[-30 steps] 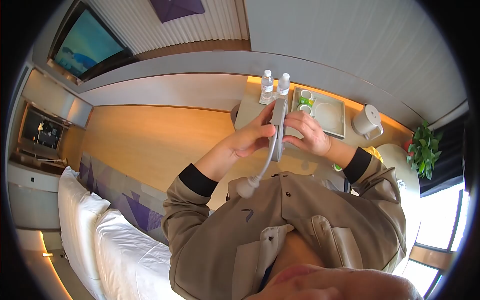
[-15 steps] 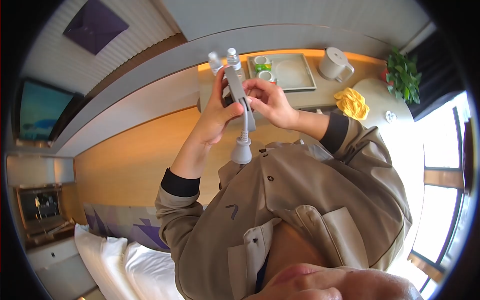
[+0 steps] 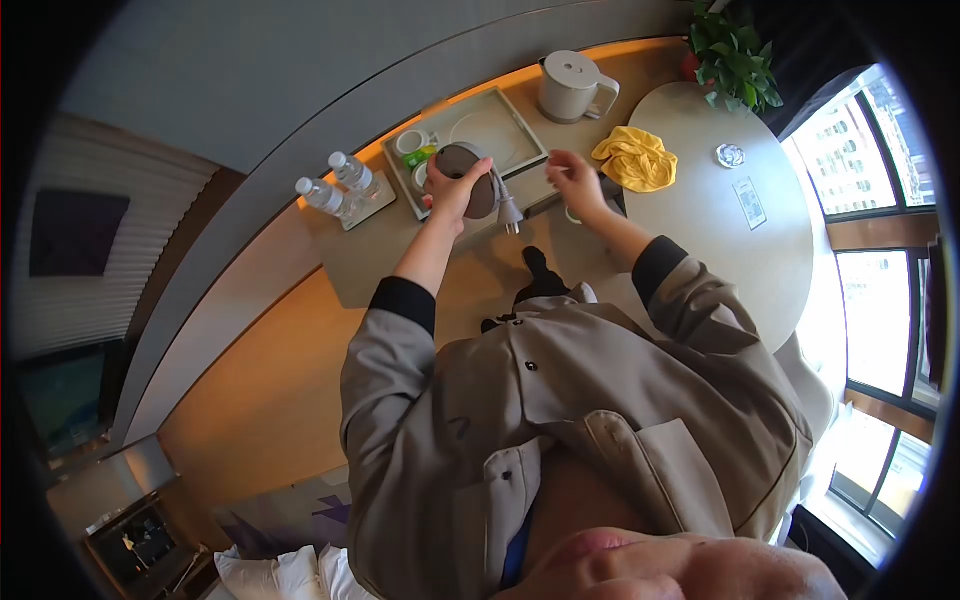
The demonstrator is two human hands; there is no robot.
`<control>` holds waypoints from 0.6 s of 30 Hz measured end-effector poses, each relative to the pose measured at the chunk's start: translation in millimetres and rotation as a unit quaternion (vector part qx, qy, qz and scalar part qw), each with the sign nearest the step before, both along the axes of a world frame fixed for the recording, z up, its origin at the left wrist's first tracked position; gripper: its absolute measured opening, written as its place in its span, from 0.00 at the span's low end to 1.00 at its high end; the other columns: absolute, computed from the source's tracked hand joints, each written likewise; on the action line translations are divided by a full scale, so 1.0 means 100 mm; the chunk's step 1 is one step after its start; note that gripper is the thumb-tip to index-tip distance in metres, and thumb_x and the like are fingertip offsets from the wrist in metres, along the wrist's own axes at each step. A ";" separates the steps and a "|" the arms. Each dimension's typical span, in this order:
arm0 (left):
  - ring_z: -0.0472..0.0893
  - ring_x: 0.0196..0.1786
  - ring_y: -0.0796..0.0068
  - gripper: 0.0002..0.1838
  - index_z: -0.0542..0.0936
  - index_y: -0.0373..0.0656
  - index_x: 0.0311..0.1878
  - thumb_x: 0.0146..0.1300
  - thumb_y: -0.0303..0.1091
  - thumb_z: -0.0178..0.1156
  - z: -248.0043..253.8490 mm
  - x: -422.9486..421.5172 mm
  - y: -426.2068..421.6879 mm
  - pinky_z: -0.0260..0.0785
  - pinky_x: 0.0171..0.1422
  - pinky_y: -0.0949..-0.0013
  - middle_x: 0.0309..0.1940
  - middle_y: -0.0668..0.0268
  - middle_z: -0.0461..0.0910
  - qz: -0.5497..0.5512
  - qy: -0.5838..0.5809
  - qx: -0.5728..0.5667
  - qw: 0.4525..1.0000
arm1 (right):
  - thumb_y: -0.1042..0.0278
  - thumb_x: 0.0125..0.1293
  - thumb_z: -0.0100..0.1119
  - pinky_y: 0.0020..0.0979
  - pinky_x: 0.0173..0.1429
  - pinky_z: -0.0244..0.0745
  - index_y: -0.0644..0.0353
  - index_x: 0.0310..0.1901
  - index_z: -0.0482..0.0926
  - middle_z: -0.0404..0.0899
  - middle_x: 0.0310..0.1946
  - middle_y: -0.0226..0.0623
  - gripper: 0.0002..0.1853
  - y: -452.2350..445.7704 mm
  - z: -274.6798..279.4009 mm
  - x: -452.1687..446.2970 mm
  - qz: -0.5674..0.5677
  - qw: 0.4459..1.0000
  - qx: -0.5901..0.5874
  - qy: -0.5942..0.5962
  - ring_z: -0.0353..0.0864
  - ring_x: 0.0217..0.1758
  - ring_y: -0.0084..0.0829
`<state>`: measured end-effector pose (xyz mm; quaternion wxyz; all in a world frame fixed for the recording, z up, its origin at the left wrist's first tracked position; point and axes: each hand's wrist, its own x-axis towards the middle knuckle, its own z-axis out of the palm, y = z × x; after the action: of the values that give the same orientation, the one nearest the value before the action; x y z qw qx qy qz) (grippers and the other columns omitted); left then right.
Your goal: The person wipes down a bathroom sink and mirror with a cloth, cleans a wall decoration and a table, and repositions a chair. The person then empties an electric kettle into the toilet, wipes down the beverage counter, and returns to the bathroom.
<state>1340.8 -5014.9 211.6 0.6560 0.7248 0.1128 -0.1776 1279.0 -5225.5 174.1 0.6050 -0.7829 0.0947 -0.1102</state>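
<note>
While the left hand (image 3: 452, 195) held up a round grey base (image 3: 473, 182), the right hand (image 3: 578, 188) was off to its right, well apart from it. Left fingers were closed on the base, thumb along its upper edge. Right fingers were partly curled, nothing visible in them; couldn't tell if they were fully shut.

The base was tilted, in the air above the front part of the long tabletop (image 3: 368, 255), near the tray's front edge. A grey cord (image 3: 500, 188) was bunched at its right side, plug (image 3: 510, 214) hanging down, prongs lowest.

Behind the hands, a rectangular tray (image 3: 512, 132) had white cups (image 3: 410, 142) and a green packet (image 3: 420, 156) at its left end, partly hidden by the hand and base. Left of the tray, two water bottles (image 3: 340, 183) were upright side by side. Right of it, a pale kettle (image 3: 570, 88), handle to the right.

Yellow cloth (image 3: 637, 160) was crumpled at the left edge of the round table (image 3: 700, 250). Glass dish (image 3: 730, 155) and a small card (image 3: 749, 203) were also on that table, leafy plant (image 3: 735, 60) near its far edge.
</note>
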 end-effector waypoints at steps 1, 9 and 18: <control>0.57 0.63 0.58 0.60 0.44 0.47 0.66 0.33 0.51 0.73 -0.09 0.13 -0.17 0.58 0.62 0.59 0.60 0.53 0.50 -0.001 0.007 -0.001 1.000 | 0.68 0.54 0.59 0.27 0.41 0.73 0.66 0.48 0.71 0.77 0.39 0.40 0.20 -0.30 -0.09 0.16 -0.075 0.997 -0.030 0.009 0.79 0.36 0.29; 0.50 0.64 0.49 0.61 0.44 0.51 0.66 0.31 0.53 0.73 -0.97 1.30 -1.12 0.56 0.63 0.50 0.63 0.52 0.44 0.073 0.143 0.239 0.958 | 0.57 0.49 0.63 0.36 0.59 0.63 0.62 0.58 0.60 0.64 0.55 0.49 0.36 -1.96 -0.52 1.26 -0.155 0.943 -0.274 0.107 0.66 0.57 0.42; 0.48 0.66 0.45 0.63 0.43 0.53 0.66 0.30 0.54 0.73 -1.41 1.77 -1.16 0.54 0.64 0.49 0.65 0.50 0.39 0.136 0.232 0.349 0.898 | 0.61 0.45 0.66 0.35 0.47 0.70 0.60 0.43 0.73 0.77 0.38 0.46 0.22 -2.11 -0.71 1.71 -0.138 0.968 -0.167 0.130 0.77 0.43 0.40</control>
<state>1517.8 -5130.9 70.3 0.3336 0.8233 0.4140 -0.1990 1450.2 -5436.5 102.9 0.4273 -0.8596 0.2601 -0.1045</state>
